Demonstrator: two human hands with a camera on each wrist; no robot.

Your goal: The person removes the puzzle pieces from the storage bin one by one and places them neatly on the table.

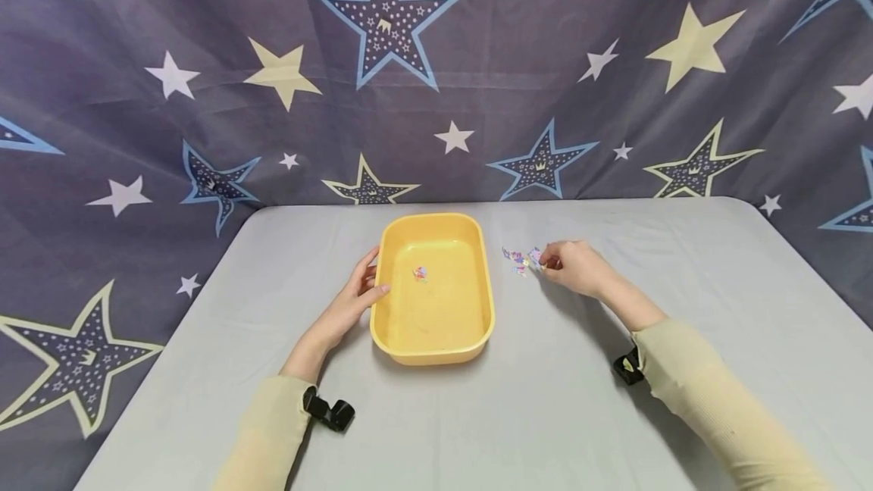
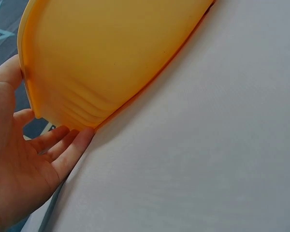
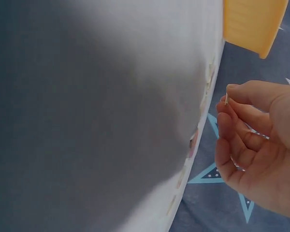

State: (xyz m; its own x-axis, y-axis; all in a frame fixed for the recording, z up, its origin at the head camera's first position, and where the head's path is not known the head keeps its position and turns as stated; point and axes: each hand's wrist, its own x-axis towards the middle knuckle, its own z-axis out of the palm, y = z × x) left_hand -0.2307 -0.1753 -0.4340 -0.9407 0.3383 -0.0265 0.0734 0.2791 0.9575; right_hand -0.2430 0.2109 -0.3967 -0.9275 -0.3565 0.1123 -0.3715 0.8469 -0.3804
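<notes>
A yellow plastic basin (image 1: 436, 324) stands on the table with one small colourful puzzle piece (image 1: 420, 273) on its floor. My left hand (image 1: 351, 298) grips the basin's left side, its thumb at the rim and its fingers against the outer wall; the left wrist view shows the fingertips low on that wall (image 2: 111, 63). To the right of the basin lies a little cluster of flat, printed puzzle pieces (image 1: 516, 257). Over the cluster's right edge, my right hand (image 1: 576, 267) pinches a thin piece (image 3: 227, 99) between thumb and index finger, seen edge-on in the right wrist view.
Light grey cloth covers the table (image 1: 436, 430). Behind it hangs a dark curtain (image 1: 477, 36) printed with stars. A black wrist strap device sits on the left wrist (image 1: 330, 409) and another on the right wrist (image 1: 628, 367).
</notes>
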